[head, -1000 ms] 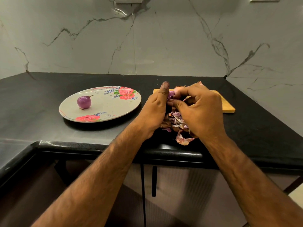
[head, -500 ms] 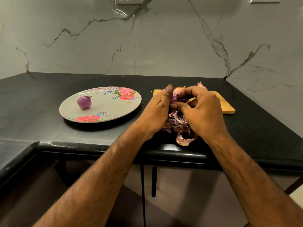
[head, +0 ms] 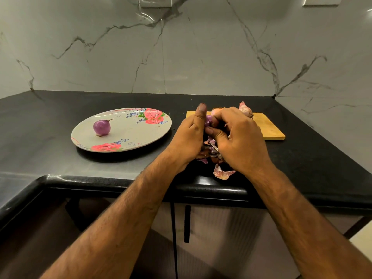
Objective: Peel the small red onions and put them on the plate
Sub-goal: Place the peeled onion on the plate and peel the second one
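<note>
Onion [head: 209, 120] sat gripped in my left hand [head: 189, 135], my right hand [head: 239, 141] pinching its skin, above the loose peels [head: 221, 174]: peeling underway. Next, I judged, came stripping it clean, then the plate [head: 132, 135].

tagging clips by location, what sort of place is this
Most likely a home kitchen: a dark counter with cupboard doors below, a marble wall behind, and a flowered plate near a wooden chopping board.

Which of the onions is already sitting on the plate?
The shiny purple onion alone on the flowered plate. The onion being peeled is gripped between left hand and right hand; a papery-skinned onion lies on the wooden board.
</note>
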